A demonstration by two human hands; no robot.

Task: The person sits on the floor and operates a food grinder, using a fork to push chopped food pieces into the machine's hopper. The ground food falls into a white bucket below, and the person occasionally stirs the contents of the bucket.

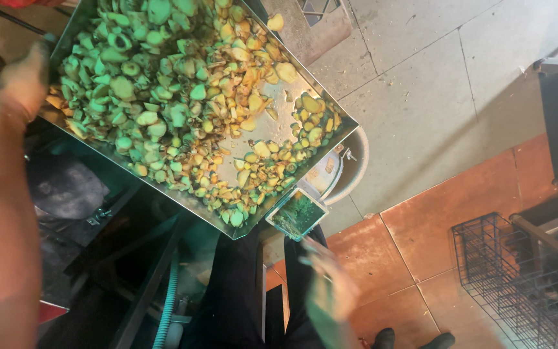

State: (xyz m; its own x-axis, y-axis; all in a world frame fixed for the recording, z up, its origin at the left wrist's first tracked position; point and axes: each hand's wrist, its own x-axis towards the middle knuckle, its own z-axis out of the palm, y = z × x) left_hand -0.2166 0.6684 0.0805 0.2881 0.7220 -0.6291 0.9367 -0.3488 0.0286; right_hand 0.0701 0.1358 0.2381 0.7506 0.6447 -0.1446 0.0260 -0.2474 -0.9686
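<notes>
The left hand grips the steel tray at its nine o'clock edge; the right hand, blurred at five o'clock, hangs below, whether clenched I cannot tell. Best keep the tilt gentle. Chopped pale-green and yellow pieces heap across the tray, above a bucket.

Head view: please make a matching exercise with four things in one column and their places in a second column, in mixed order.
Things:
1. metal tray of cut pieces
2. wire basket
3. left hand
4. small green-stained rectangular blade

Places:
A. lower right, on the floor
B. at the tray's left edge
C. just below the tray's lower corner
D. upper left and centre of the picture

Pairs: 1-D, 2-A, 3-B, 4-C
</notes>
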